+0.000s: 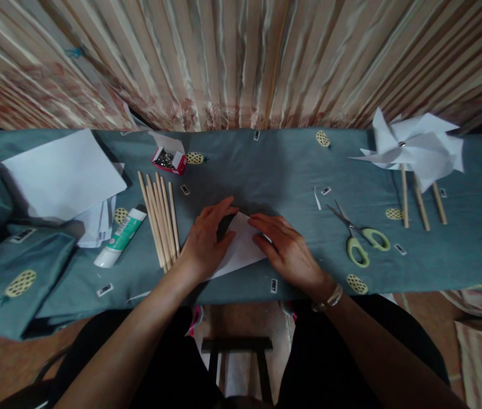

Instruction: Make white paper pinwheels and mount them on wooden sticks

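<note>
A folded-looking sheet of white paper (pixel 244 243) lies on the cloth in front of me, between my two hands. My left hand (pixel 207 241) rests at its left edge, fingers stretched out and thumb apart, with the thumb tip over the paper. My right hand (pixel 286 249), a band on its wrist, touches the sheet's upper right edge with extended fingers. Both palms face down, and part of the paper is hidden beneath them. Close to my left forearm lie several wooden sticks (pixel 162 218). Scissors (pixel 359 236) with green handles lie open to the right of my right hand.
White paper pinwheels (pixel 426 142) on three sticks lie at the right. Leftward are a glue tube (pixel 120 237), a stack of white sheets (pixel 64 173) and a small red box (pixel 170 160) of metal pins. A paper scrap (pixel 317 198) lies near the scissors. Curtains (pixel 232 62) hang behind.
</note>
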A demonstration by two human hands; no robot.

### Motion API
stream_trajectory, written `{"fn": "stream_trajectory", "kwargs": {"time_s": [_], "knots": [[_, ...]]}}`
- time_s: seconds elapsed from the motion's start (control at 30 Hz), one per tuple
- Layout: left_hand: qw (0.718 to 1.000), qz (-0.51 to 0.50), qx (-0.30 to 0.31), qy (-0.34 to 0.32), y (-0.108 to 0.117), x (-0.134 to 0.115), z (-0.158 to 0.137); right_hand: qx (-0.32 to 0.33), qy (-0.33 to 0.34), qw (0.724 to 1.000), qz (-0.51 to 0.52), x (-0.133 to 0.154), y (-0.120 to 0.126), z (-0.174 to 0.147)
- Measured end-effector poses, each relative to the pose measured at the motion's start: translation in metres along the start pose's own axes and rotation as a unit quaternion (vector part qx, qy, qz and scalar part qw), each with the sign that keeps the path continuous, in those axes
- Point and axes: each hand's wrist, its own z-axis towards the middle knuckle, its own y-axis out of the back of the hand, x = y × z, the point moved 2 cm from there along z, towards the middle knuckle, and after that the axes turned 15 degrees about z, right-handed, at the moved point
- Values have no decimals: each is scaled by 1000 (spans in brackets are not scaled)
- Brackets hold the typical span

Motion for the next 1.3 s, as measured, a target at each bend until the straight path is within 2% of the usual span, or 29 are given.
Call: {"fn": "stream_trajectory", "kwargs": {"time_s": [0.2, 0.33, 0.47, 0.63, 0.8, 1.03, 1.3], "knots": [[999, 32, -39, -10, -6, -1, -2, -7, -7, 1000, 6, 1, 0, -1], [999, 20, -31, 9, -6, -1, 1, -11, -14, 1000, 12, 1, 1, -1], [995, -73, -35, 60, -4, -2, 5, -21, -32, 999, 39, 2, 1, 0], [969, -211, -14, 132, -5, -2, 7, -50, -87, 990, 94, 2, 3, 0], [964, -234, -8, 121, -6, -7, 5, -86, -133, 976, 148, 1, 5, 1], [968, -230, -28, 97, -8, -11, 3, -76, -123, 978, 148, 5, 3, 6], [963, -249, -32, 100, -8, -14, 3, -69, -69, 989, 108, 8, 11, 12]]}}
